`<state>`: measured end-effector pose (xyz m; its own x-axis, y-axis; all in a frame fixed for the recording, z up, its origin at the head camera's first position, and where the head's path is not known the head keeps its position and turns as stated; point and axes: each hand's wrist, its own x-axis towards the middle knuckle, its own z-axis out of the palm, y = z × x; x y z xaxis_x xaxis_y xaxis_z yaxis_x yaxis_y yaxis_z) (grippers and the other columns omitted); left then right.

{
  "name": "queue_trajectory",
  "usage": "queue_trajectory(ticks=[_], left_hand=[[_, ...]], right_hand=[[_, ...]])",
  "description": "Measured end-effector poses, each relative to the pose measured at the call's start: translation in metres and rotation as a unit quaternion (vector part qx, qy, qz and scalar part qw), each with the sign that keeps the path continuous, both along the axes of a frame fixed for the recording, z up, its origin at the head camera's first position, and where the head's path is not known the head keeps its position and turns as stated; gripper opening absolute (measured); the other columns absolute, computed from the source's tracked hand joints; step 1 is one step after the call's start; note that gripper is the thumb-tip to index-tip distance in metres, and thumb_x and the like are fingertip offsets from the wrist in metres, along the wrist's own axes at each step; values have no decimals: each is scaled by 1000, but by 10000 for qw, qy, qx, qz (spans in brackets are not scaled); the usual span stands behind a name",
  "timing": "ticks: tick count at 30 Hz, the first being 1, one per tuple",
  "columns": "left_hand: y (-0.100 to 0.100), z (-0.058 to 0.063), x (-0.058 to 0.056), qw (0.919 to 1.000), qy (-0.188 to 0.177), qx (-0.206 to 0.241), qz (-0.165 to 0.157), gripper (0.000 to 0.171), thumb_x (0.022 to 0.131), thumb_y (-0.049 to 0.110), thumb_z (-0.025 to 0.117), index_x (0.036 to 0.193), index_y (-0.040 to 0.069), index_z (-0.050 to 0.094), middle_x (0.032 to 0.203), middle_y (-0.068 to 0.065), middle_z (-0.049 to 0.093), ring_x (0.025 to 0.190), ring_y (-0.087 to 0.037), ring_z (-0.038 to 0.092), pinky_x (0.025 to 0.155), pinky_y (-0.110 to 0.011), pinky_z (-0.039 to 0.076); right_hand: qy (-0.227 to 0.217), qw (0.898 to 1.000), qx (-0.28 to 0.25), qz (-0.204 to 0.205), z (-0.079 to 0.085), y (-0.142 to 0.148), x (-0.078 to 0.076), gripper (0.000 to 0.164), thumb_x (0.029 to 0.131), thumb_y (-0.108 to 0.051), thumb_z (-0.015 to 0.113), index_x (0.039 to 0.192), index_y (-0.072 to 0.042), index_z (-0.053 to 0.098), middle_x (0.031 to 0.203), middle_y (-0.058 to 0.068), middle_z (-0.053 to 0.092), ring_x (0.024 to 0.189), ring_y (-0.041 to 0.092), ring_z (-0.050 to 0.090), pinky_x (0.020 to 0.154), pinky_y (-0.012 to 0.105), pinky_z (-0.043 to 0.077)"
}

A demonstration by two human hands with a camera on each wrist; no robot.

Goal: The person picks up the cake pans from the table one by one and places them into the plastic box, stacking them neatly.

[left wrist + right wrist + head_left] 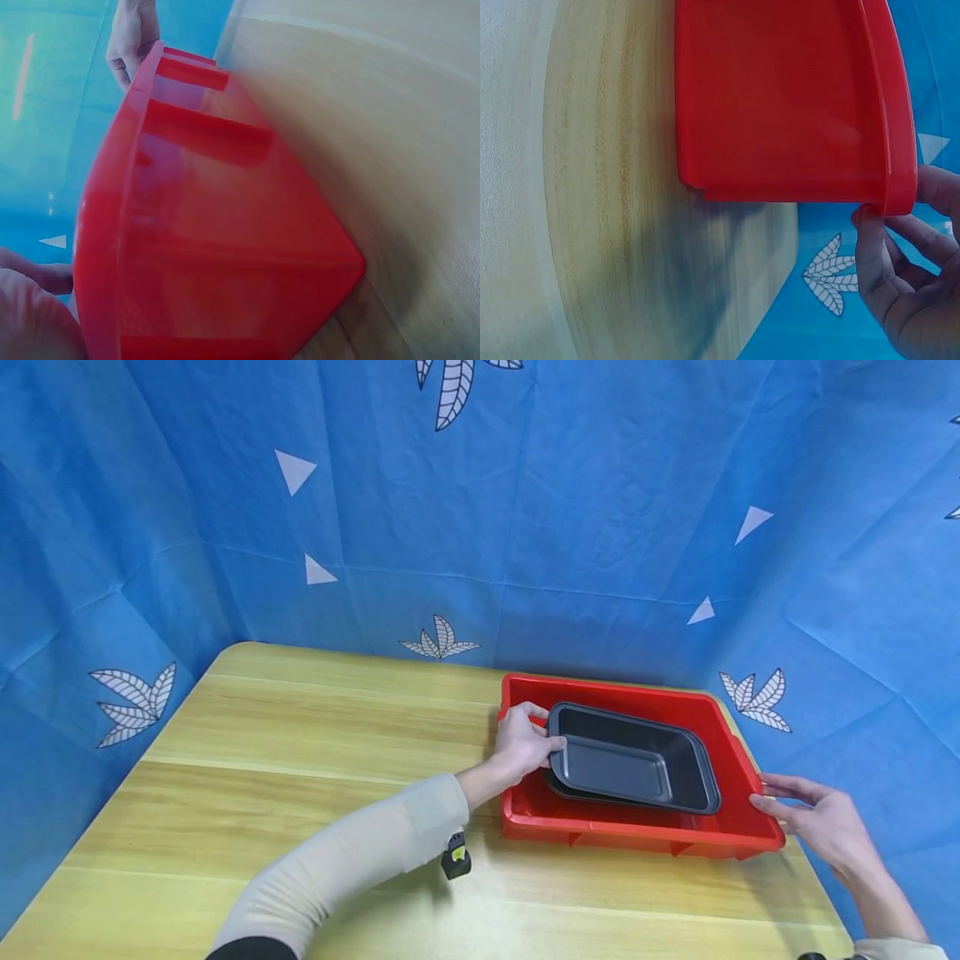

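A dark grey rectangular loaf pan (615, 764) lies tilted inside a red plastic bin (600, 833), with a second dark rim showing just beneath its lower left edge. My left hand (522, 741) pinches the pan's left end, thumb over the rim and fingers at the outer side. In the left wrist view that hand (34, 311) is partly cut off beside the bin's wall (217, 217). At the bin's right end, my right hand (821, 818) grips the rim between thumb and fingers. The right wrist view shows this hand (911, 281) at the bin's corner (896, 191).
The bin stands at the back right of a light wooden table (300, 760), close to the table's right edge. Blue cloth (375, 510) with leaf and triangle prints hangs behind and at both sides. A small black device (456, 857) sits at my left cuff.
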<state>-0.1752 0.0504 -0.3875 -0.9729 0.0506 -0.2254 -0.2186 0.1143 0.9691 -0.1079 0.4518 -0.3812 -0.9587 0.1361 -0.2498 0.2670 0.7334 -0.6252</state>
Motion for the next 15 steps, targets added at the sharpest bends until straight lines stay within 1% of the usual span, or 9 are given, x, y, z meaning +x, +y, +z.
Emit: queue_trajectory(ticks=[3,6,8,12,15], left_hand=[[-1,0,0,9999,-83,-8,-84,44,88,1,82,127,2,61,95,-16,71,76,-27,77,64,-33,67],[-2,0,0,9998,-152,-18,-148,46,88,1,83,128,3,60,96,-16,70,82,-31,78,65,-33,67],[-3,0,-1,9996,-204,-20,-197,46,88,1,83,128,2,59,97,-16,70,85,-32,79,66,-33,67],[-4,1,-1,9991,-312,-19,-287,49,88,0,83,130,2,58,98,-16,70,87,-33,80,69,-33,68],[-5,2,-2,9989,-326,-70,-339,50,88,-1,83,131,0,58,100,-18,72,84,-30,79,69,-33,68]], right_hand=[[-7,10000,20,-11,0,0,0,81,102,-44,69,154,11,41,115,-6,73,83,-7,68,72,21,60],[-1,10000,24,-10,0,0,0,81,102,-44,69,154,11,41,117,-3,74,83,-7,68,72,21,59],[19,10000,15,-6,-1,0,0,80,102,-43,69,154,12,41,116,-3,74,83,-6,69,72,20,59],[62,10000,-4,1,-2,0,0,80,102,-43,69,153,12,42,112,-9,74,82,-4,71,72,20,59],[55,10000,8,-13,-1,0,0,81,102,-44,69,153,12,42,112,-11,74,82,-3,71,71,19,58]])
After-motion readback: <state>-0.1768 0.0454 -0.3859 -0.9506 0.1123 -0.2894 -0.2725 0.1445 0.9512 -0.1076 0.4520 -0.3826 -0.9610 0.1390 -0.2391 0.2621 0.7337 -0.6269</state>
